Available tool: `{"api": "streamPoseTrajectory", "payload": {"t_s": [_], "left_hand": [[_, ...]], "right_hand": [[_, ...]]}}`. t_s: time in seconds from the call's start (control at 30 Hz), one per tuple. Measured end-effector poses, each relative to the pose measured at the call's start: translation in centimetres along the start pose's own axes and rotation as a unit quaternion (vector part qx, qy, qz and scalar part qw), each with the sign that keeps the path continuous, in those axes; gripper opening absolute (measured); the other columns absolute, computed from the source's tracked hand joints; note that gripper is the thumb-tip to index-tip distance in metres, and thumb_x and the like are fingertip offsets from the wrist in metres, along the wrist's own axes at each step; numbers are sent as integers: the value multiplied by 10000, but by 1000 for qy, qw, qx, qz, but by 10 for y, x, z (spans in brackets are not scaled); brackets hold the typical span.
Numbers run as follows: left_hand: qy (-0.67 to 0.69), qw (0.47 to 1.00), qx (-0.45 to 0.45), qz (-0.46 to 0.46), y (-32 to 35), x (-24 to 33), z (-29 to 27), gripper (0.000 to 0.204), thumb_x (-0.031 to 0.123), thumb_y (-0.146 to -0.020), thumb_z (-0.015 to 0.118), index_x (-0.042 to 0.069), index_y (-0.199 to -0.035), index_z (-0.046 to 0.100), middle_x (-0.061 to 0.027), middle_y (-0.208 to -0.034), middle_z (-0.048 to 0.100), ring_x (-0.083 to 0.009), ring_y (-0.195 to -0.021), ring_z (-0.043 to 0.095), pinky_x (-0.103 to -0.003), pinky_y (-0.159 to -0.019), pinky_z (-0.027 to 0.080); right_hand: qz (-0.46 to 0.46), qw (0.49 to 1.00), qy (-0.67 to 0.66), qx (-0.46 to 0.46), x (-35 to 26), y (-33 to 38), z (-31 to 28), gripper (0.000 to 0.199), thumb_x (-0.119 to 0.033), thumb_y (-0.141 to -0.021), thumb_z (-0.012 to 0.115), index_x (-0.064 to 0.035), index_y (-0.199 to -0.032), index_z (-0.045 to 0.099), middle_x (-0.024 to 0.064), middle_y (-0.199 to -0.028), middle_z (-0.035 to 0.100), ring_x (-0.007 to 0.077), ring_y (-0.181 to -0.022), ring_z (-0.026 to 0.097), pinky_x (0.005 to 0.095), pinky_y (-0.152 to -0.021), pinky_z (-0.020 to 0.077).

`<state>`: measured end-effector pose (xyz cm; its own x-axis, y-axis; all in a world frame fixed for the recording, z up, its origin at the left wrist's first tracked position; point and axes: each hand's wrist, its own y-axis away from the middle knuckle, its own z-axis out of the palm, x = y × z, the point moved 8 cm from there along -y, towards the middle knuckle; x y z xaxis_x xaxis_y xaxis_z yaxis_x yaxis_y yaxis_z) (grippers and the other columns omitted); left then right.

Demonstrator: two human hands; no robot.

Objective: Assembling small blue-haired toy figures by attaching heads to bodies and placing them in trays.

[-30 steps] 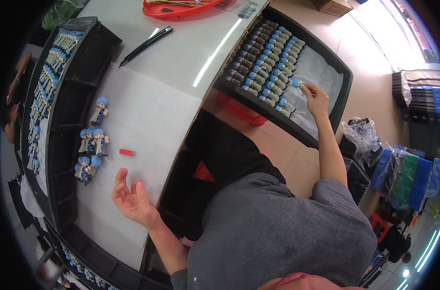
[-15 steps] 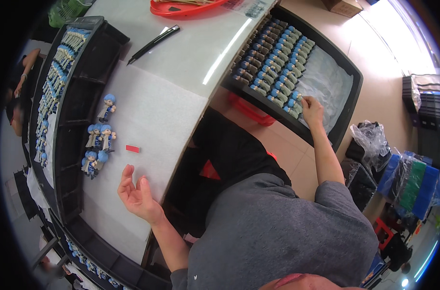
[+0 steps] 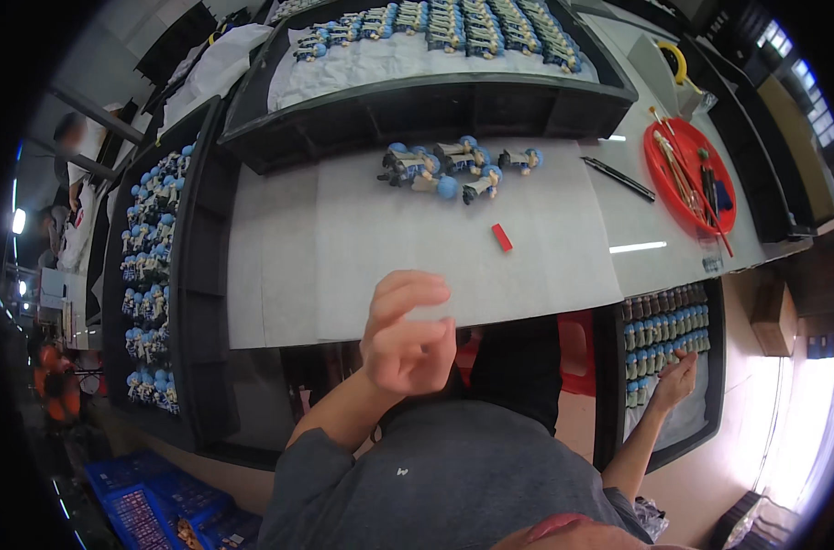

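My left hand [image 3: 408,341] is lifted above the near edge of the white table sheet [image 3: 343,247], fingers loosely curled and apart, holding nothing. My right hand [image 3: 675,378] reaches down to my right into a black tray [image 3: 606,403] of small dark figurines [image 3: 660,332]; its fingers rest among the near rows, and a grip cannot be made out. On the sheet lies a cluster of blue-headed figurines [image 3: 453,167], with a small red piece [image 3: 501,236] in front of them.
A black pen [image 3: 618,178] and a red dish of tools [image 3: 692,174] lie at the right of the table. Black trays of blue-headed figurines stand at the back [image 3: 435,101] and along the left [image 3: 201,275]. Blue crates [image 3: 160,504] sit below left.
The view has swung round. My left hand has risen from the table toward the camera. My right hand stays at the side tray, moved to its nearer rows.
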<state>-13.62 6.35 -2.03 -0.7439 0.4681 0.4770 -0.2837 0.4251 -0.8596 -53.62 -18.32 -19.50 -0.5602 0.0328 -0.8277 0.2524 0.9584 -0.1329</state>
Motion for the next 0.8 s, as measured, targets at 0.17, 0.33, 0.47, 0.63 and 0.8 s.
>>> {"api": "streamPoseTrajectory", "payload": {"t_s": [0.17,0.33,0.47,0.63,0.8], "left_hand": [[-109,866,395,286,-4,115,-92,180,255,-814,513,227,-972,594,12,-1273,415,-275,-1216,274,-475,-1039,113],[-127,825,331,440,-32,162,-113,270,261,-900,426,131,-1095,561,-19,-1348,386,-233,-1303,228,-462,-1048,136],[-60,799,340,492,-29,176,-118,288,249,-919,379,115,-1117,539,-20,-1325,406,-236,-1291,244,-459,-1050,134],[-213,840,314,388,-38,164,-122,272,218,-924,378,119,-1134,521,-26,-1319,407,-247,-1286,256,-474,-1053,131],[267,747,289,536,-62,155,-120,263,208,-924,385,136,-1138,518,-35,-1309,411,-254,-1283,261,-482,-1052,131]], "right_hand": [[-205,943,-222,-143,-140,29,79,471,-384,-949,345,22,-882,576,-35,-533,367,58,-482,368,201,-500,326],[-376,885,-100,-254,-244,85,155,326,-261,-919,420,-10,-1088,542,106,-783,502,206,-762,487,305,-726,392],[-310,894,-90,-311,-229,107,159,316,-216,-893,462,-11,-1127,523,154,-900,519,256,-855,500,335,-817,386],[-296,895,-94,-319,-220,94,199,333,-230,-917,437,1,-1141,525,128,-945,549,205,-908,514,307,-828,396],[-259,896,-137,-335,-238,89,201,350,-269,-920,452,2,-1125,536,103,-935,560,185,-891,523,287,-810,400]]}}
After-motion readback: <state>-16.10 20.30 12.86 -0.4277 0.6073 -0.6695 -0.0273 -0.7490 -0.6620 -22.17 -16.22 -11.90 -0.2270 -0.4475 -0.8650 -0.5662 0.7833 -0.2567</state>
